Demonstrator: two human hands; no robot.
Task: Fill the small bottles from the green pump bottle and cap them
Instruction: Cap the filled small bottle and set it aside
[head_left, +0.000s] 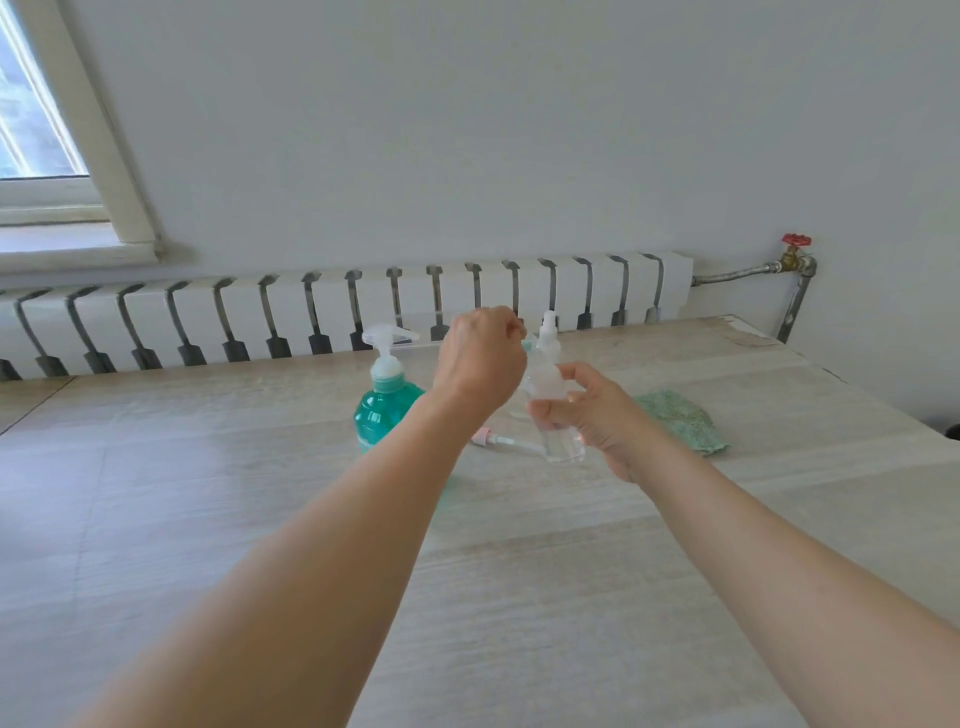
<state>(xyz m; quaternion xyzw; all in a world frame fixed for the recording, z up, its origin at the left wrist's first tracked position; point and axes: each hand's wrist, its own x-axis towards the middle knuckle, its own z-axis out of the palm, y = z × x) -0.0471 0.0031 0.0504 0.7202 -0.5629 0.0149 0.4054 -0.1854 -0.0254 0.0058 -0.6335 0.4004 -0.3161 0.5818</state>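
Right of the green pump bottle (383, 402), raised above the table (208, 493): small clear bottle (550, 395), upright, gripped round its body by the right hand (592, 415). Just above, left hand (480, 358), fingers curled at the bottle's white spray top (548, 325); exact pinch hidden. Loose pink-collared sprayer (493, 439) lying beneath, green cloth (680, 421) further right.
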